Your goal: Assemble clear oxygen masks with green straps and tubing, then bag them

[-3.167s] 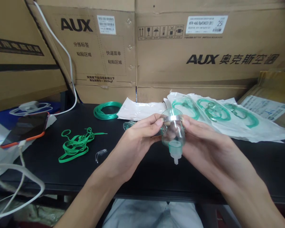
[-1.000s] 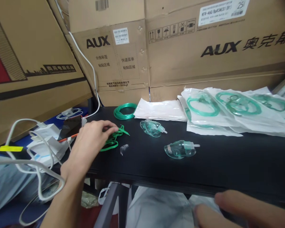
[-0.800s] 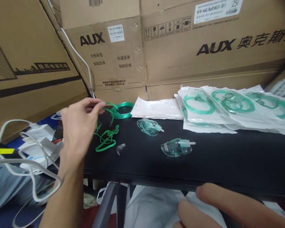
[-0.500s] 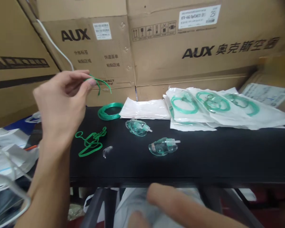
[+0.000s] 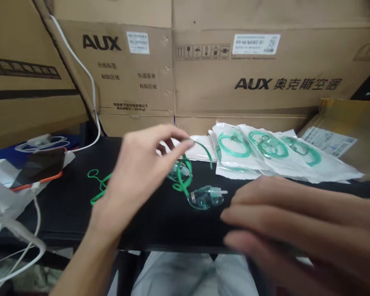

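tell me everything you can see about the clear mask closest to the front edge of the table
The mask is see-through, green-tinted and plastic-looking, with a curved shell. A pale band crosses its left part; at right, a whitish-green connector narrows to a thin white tip pointing right. It lies on the black table, with no damage visible. A green strap from the left hand hangs to its left end; I can't tell whether they touch. The right hand isn't holding it.
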Action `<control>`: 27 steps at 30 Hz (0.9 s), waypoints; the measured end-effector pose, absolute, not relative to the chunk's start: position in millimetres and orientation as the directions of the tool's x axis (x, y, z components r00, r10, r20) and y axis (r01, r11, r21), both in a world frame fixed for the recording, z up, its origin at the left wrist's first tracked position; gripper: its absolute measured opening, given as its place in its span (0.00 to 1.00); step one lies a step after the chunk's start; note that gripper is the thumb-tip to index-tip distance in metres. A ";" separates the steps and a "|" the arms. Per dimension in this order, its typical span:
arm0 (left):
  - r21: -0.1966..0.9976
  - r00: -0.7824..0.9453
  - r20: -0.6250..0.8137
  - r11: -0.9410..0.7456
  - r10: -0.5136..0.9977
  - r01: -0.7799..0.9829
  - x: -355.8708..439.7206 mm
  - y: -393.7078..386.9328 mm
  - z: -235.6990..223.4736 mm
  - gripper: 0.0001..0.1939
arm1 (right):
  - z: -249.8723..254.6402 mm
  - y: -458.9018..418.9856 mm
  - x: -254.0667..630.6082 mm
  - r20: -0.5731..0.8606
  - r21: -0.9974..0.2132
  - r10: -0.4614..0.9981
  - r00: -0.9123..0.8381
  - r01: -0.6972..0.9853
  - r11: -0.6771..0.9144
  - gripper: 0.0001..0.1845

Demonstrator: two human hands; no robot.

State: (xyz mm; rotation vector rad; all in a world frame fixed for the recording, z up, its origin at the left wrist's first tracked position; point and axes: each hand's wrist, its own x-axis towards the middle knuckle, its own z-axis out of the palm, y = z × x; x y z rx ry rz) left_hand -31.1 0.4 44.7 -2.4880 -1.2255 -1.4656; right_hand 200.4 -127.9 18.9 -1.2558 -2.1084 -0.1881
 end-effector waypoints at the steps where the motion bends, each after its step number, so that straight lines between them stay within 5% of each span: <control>1: 0.368 0.315 0.707 -0.709 0.633 0.601 -29.6 1.2 39.2 0.05 | 25.6 -122.3 203.5 0.610 -0.192 0.719 -0.334 0.817 0.543 0.07; 7: 0.485 0.507 0.448 -0.677 0.736 0.554 -29.5 8.4 15.4 0.06 | 16.2 -70.3 210.3 0.466 -0.318 0.863 -0.198 0.872 0.371 0.14; 13: 0.500 0.501 0.444 -0.669 0.743 0.550 -29.5 10.7 11.1 0.07 | 2.3 -56.5 192.6 0.352 -0.401 0.922 -0.161 0.864 0.304 0.17; 16: 0.490 0.488 0.449 -0.663 0.748 0.566 -29.3 12.3 10.7 0.08 | -3.0 -52.0 193.0 0.363 -0.377 0.907 -0.212 0.857 0.351 0.12; 23: 0.481 0.463 0.450 -0.643 0.764 0.595 -24.3 11.7 11.3 0.08 | 0.3 -52.9 188.9 0.400 -0.391 0.911 -0.095 0.882 0.263 0.22; 27: 0.483 0.453 0.439 -0.629 0.776 0.609 -24.0 12.1 11.5 0.09 | -0.7 -50.9 191.9 0.403 -0.375 0.911 -0.093 0.891 0.257 0.18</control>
